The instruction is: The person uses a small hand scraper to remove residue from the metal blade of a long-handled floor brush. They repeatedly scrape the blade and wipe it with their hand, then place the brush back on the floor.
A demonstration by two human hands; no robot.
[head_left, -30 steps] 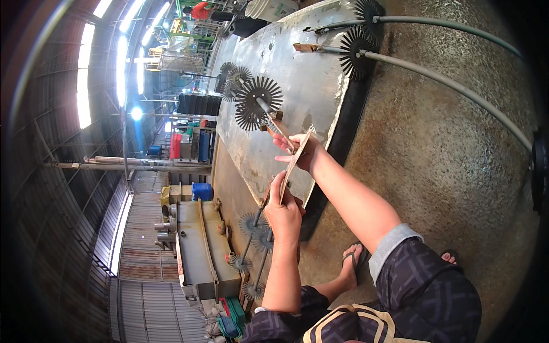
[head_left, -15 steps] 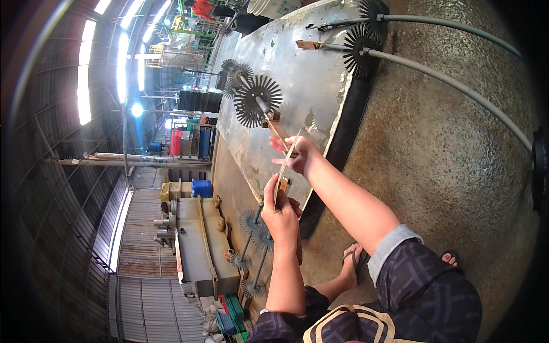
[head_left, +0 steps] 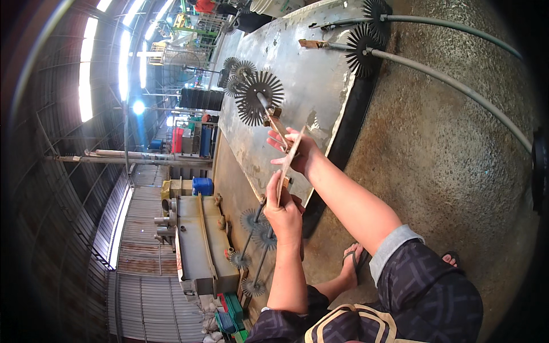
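A thin, flat, tan strip (head_left: pixel 290 161), seen nearly edge-on, slanted outward from a person's left hand (head_left: pixel 284 220), which gripped its near end; the far end crossed before the right hand (head_left: pixel 306 158).

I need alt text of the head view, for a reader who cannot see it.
A person's left hand grips a thin flat strip, and the open right hand is close to it. Beyond them are a worn metal surface and a slotted dark disc, with a corrugated wall at the left.

The thin flat piece (head_left: pixel 291 160) has tilted slightly, showing more face.
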